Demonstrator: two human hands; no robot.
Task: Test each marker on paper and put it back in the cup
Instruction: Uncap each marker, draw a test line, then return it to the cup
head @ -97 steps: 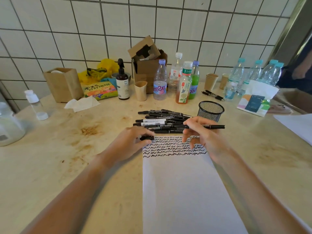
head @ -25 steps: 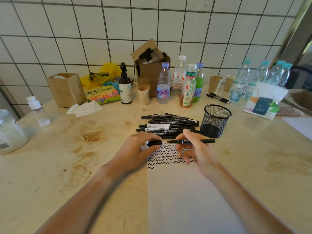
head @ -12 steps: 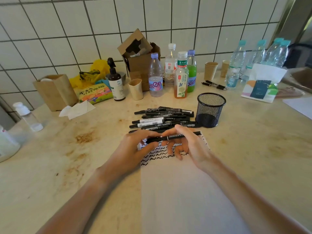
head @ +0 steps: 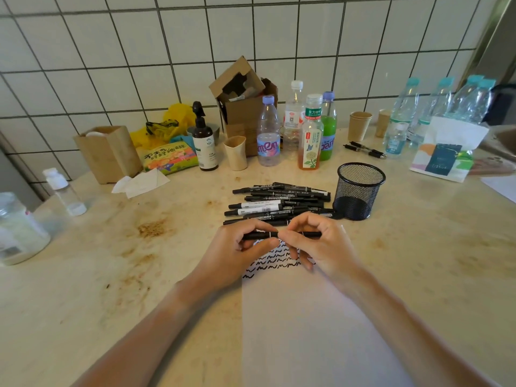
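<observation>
A black marker (head: pixel 310 234) lies level between both hands, above the top of a white paper sheet (head: pixel 307 325) covered with black wavy test lines. My left hand (head: pixel 237 252) pinches the cap end of the marker, and my right hand (head: pixel 321 247) pinches its barrel. Cap and barrel appear joined. Just beyond the hands lies a pile of several black markers (head: pixel 279 202). A black mesh cup (head: pixel 358 191) stands to the right of the pile; no markers show above its rim.
Along the tiled wall stand several drink bottles (head: pixel 310 132), a brown pump bottle (head: pixel 205 141), paper cups (head: pixel 360 125), a cardboard box (head: pixel 243 107) and a tissue pack (head: pixel 444 157). Two pens (head: pixel 365 150) lie behind the cup. A jar (head: pixel 16 230) stands at the far left.
My left hand, which held the loose cap, has brought it onto the marker in my right hand. Both hands have drawn together over the paper's top edge.
</observation>
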